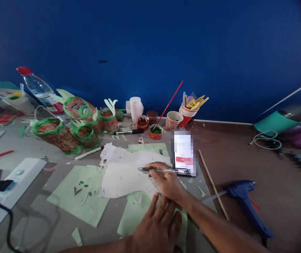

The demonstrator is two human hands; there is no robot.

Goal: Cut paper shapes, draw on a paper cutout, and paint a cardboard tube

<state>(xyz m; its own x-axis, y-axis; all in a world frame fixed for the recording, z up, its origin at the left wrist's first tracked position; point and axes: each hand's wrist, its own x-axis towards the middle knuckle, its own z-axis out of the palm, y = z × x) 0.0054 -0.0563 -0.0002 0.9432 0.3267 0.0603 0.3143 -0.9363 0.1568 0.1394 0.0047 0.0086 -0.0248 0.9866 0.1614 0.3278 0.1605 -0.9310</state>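
A torn-edged white paper (129, 172) with small pencil-like drawings near its edges lies over light green sheets (87, 203). My right hand (166, 179) rests above its right part and grips a clear pen (163, 170), whose tip points left over the paper. Below it, my left hand (157, 221) lies with fingers spread, fingertips at the paper's lower right edge and on a green sheet. Beyond the pen's far end is a lit phone (184, 153).
Brown-and-green painted containers (57, 135) stand at the back left by a bottle (39, 88). Paint pots (155, 130), a paper cup (173, 120) and a marker (129, 132) sit behind the paper. A blue glue gun (245, 203) and a wooden stick (213, 184) lie right; a power strip (21, 182) lies left.
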